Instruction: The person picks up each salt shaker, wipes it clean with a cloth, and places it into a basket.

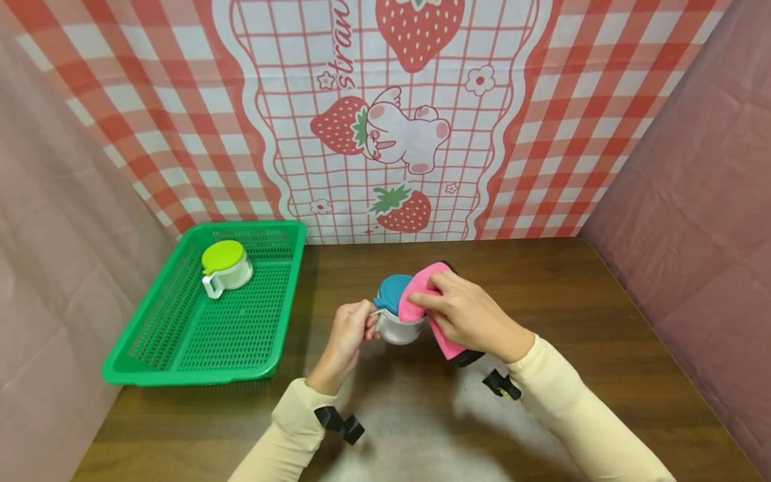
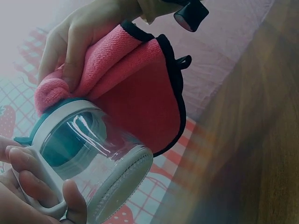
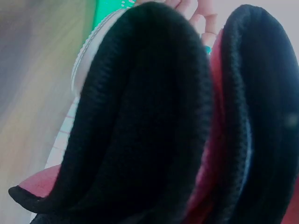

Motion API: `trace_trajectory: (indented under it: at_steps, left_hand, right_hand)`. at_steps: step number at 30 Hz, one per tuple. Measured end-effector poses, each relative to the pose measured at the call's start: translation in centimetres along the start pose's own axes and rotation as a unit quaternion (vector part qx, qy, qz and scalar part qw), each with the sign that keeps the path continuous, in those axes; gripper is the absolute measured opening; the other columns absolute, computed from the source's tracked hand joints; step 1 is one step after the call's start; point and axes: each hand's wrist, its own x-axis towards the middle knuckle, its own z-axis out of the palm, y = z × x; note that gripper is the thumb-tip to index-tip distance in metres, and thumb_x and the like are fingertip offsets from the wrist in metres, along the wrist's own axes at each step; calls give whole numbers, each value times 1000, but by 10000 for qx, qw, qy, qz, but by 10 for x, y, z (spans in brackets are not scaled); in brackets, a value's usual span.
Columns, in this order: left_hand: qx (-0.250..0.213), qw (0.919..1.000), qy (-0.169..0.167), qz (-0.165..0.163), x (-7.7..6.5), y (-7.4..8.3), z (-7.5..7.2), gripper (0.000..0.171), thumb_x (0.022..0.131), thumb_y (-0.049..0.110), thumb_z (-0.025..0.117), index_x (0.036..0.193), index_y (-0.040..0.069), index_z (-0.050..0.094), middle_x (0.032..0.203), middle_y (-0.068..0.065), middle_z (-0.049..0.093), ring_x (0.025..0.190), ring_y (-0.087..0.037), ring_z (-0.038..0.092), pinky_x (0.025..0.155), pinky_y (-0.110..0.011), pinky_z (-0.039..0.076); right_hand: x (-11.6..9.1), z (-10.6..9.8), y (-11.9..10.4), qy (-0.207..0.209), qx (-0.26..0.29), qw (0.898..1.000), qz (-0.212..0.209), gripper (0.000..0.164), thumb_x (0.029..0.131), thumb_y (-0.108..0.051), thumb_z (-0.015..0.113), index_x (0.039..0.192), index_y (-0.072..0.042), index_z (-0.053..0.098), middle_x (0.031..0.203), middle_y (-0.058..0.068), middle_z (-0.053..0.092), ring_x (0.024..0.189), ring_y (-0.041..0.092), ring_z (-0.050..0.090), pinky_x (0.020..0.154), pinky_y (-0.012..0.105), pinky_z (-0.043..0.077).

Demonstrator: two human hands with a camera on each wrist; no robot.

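Note:
My left hand [image 1: 351, 329] grips the white handle of a clear seasoning jar [image 1: 399, 331] with a blue lid [image 1: 394, 292]. In the left wrist view the jar [image 2: 110, 154] is tilted, its fingers curled through the handle. My right hand [image 1: 466, 309] pinches a pink cloth [image 1: 448, 338] with black edging and holds it against the lid's right side. Folds of the cloth's dark edge [image 3: 154, 116] fill most of the right wrist view and hide the right fingers there.
A green plastic basket [image 1: 280, 321] stands at the left of the brown wooden table [image 1: 602, 348]. Inside it sits a similar jar with a lime-green lid [image 1: 223, 255]. A red-and-white checked strawberry curtain [image 1: 530, 167] hangs behind the table, with pinkish cloth at both sides.

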Motion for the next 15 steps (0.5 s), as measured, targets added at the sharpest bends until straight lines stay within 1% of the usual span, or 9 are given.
trace_trajectory:
  at_steps: [3, 10, 15]
  left_hand:
    - [24, 10000, -23, -10, -1, -1, 1, 29, 82, 4, 41, 53, 9, 41, 44, 6, 35, 42, -7, 35, 52, -24, 42]
    - [210, 9997, -104, 31, -3, 1, 3, 29, 81, 3, 42, 53, 10, 40, 44, 7, 35, 42, -6, 35, 52, -24, 41]
    - [300, 9994, -176, -46, -3, 1, 5, 29, 81, 2, 42, 53, 9, 40, 45, 6, 36, 42, -6, 35, 52, -24, 40]
  right_hand:
    - [2, 0, -1, -59, 6, 10000, 7, 26, 79, -6, 71, 101, -20, 73, 79, 3, 51, 71, 13, 45, 59, 25, 43]
    - [5, 0, -1, -32, 9, 10000, -2, 26, 80, -6, 70, 101, -19, 74, 78, 2, 51, 70, 13, 45, 59, 25, 42]
    - [7, 1, -2, -65, 14, 10000, -22, 24, 82, -6, 68, 101, -19, 74, 77, 1, 50, 70, 13, 45, 60, 26, 42]
